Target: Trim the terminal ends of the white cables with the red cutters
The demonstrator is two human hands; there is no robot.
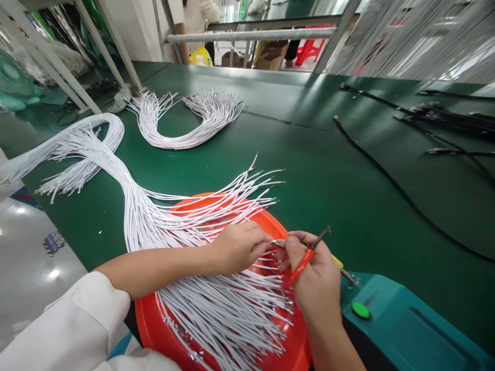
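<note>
My left hand (242, 247) is closed, pinching the end of a white wire (276, 242) over a red plastic basin (147, 319). Close beside it, my right hand (319, 278) is wrapped around a red-handled hand tool (303, 268) with a dark metal tip pointing up and away. Its exact kind cannot be made out. The right thumb and fingertips meet the same wire end. Beneath both hands, a thick bundle of white wires (224, 309) lies across the basin, ends towards the right. Another part of the bundle (143, 216) fans over the basin's far rim.
On the green table (232, 165) lie a curved wire bundle (181, 139) and a looped one (112, 129) at the left. Black cables (386, 175) stretch along the right. A teal machine (402, 319) with a green button stands at lower right. Metal posts (112, 46) rise at the back left.
</note>
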